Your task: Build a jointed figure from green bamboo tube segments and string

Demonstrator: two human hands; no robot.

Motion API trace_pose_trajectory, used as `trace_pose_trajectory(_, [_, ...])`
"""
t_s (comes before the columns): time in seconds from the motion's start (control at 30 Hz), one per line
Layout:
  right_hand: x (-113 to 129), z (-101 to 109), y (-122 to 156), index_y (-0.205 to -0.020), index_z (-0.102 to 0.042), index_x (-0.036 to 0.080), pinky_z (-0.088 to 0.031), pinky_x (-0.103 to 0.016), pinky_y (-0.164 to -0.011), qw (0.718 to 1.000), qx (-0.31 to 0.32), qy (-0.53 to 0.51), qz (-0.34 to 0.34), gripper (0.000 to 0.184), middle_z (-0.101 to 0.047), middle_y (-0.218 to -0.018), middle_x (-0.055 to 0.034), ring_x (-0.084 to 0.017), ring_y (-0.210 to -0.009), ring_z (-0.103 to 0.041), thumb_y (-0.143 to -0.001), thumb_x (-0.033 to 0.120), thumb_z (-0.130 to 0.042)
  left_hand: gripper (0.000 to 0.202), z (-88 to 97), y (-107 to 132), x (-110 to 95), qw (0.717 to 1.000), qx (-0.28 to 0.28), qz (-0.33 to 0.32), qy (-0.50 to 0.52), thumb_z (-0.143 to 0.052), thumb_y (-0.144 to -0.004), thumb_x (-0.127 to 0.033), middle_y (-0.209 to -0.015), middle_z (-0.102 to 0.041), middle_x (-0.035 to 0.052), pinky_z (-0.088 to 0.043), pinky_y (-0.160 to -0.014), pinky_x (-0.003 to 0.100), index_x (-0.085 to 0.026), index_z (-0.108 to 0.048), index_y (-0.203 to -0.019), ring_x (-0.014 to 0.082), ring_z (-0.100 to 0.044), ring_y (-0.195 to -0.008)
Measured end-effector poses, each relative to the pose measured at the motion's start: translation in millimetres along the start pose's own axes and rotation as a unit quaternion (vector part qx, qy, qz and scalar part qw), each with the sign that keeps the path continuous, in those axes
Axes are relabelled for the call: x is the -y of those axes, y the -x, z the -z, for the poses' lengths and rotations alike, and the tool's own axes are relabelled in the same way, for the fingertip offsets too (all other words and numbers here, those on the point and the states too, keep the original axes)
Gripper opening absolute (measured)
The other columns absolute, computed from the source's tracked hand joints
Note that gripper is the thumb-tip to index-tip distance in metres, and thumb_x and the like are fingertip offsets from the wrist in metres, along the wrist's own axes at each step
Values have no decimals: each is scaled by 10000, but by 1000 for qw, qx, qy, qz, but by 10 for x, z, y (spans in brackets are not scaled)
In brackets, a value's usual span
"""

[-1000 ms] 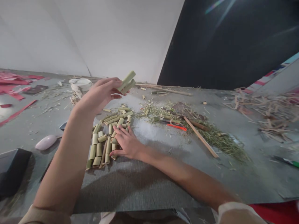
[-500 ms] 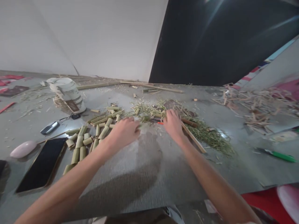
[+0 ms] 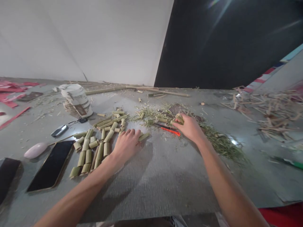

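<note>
My left hand (image 3: 127, 143) is low over the table beside a group of cut bamboo pieces (image 3: 88, 148). Its fingers are curled, and a green bamboo piece (image 3: 144, 136) sticks out from under them on the right. My right hand (image 3: 190, 126) is closed, pinching a short hollow bamboo piece (image 3: 180, 119) between thumb and fingers. Just left of it lies an orange cutter knife (image 3: 171, 130), next to more bamboo pieces (image 3: 162, 120) and pale shavings (image 3: 148, 110). Green shavings (image 3: 221, 143) are heaped to the right of my right wrist.
At left are a black phone (image 3: 50, 167), a pinkish egg-shaped object (image 3: 35, 150), a key fob (image 3: 59, 130) and a white tub (image 3: 75, 97). Long bamboo sticks (image 3: 165, 91) lie by the wall. Thin sticks (image 3: 272, 110) are piled at right, near a blurred green-handled tool (image 3: 292, 163).
My right hand has lifted a short bamboo piece and moved right, uncovering the orange knife. My left hand has come nearer, with a bamboo piece now showing at its fingers. The view has shifted slightly.
</note>
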State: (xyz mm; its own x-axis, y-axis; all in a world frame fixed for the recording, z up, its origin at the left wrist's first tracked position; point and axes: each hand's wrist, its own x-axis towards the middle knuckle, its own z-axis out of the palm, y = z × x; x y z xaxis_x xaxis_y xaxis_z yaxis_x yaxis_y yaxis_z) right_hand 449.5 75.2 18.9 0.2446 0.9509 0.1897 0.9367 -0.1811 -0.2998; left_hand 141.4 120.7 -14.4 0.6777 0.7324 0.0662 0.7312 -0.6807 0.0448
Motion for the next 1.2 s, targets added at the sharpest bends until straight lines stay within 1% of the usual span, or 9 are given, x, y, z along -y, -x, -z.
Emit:
trace_pose_trajectory(0.1, [344, -81, 246, -984, -602, 249, -456, -323, -643, 988, 114, -75, 70, 214, -744, -946, -58, -229, -757, -697, -1005, 451, -670, 235, -4, 28, -2, 1000, -12, -8, 6, -648, -1011, -263, -1147, -735, 137, -571, -901, 461, -173, -625, -1227, 362, -710, -1119])
trace_pose_trajectory(0.23, [702, -377, 408, -954, -603, 247, -492, -368, -805, 978, 143, -53, 143, 215, -742, -1022, -65, -290, -1012, -706, -933, 358, -787, 241, -22, 52, 23, 999, -24, -14, 18, -641, -1029, -315, -1141, -730, 136, -560, -917, 471, -183, -621, -1230, 360, -697, -1119])
trace_pose_trajectory(0.37, [675, -433, 104, -1096, -667, 235, -476, -408, -971, 981, 90, -19, 173, 260, -745, -1175, -91, -273, -1098, -689, -1037, 488, -645, 530, -56, 56, -15, 997, -57, -28, 36, -607, -1044, -309, -1354, -678, 172, -547, -979, 479, -153, -452, -1526, 363, -637, -1252])
trace_pose_trajectory(0.43, [564, -403, -154, -1105, -692, 216, -452, -415, -1011, 989, 34, 23, 141, 275, -745, -1213, -115, -258, -1109, -685, -1116, 392, -481, 594, -99, 53, -90, 991, -89, -81, 53, -579, -1066, -311, -1535, -581, 190, -505, -1085, 499, -162, -376, -1605, 364, -562, -1384])
trace_pose_trajectory(0.53, [393, -413, -482, -1056, -733, 186, -399, -489, -1050, 991, 32, 65, 115, 170, -749, -1229, -166, -341, -1219, -638, -1033, 216, -568, 510, -197, 52, -231, 976, -98, -182, 67, -586, -1083, -338, -1654, -489, 160, -382, -1237, 533, -231, -463, -1567, 349, -446, -1531])
trace_pose_trajectory(0.77, [377, -367, -551, -1040, -728, 181, -363, -537, -1048, 982, 92, 95, 135, 204, -752, -1223, -180, -368, -1222, -624, -1033, 202, -525, 402, -250, 56, -288, 972, -89, -208, 69, -640, -1053, -313, -1486, -628, 163, -422, -1218, 527, -189, -596, -1433, 335, -544, -1443])
trace_pose_trajectory(0.97, [797, -224, -269, -1060, -717, 252, -381, -420, -1056, 937, 192, 37, 291, 118, -773, -1159, -51, -249, -1116, -691, -1048, 284, -604, 235, -3, 69, -267, 942, -140, -292, 93, -514, -1088, -187, -1218, -752, 106, -558, -1029, 414, -176, -691, -1242, 258, -701, -1161])
trace_pose_trajectory(1.07, [973, -300, -448, -1049, -742, 233, -427, -398, -1012, 931, 191, 29, 310, 192, -782, -1156, -70, -242, -1069, -707, -1074, 277, -557, 232, 156, 21, -112, 958, -113, -248, 93, -507, -1085, -173, -1190, -757, 69, -573, -973, 366, -203, -720, -1171, 227, -715, -1109])
trace_pose_trajectory(1.2, [1062, -479, -902, -1212, -756, 196, -475, -352, -959, 941, 146, 52, 301, 299, -756, -1260, -124, -257, -1142, -685, -1024, 112, -539, 356, 325, -39, 575, 996, -55, -7, 65, -488, -1045, -135, -1268, -726, 97, -587, -923, 359, -225, -688, -1326, 252, -708, -1151])
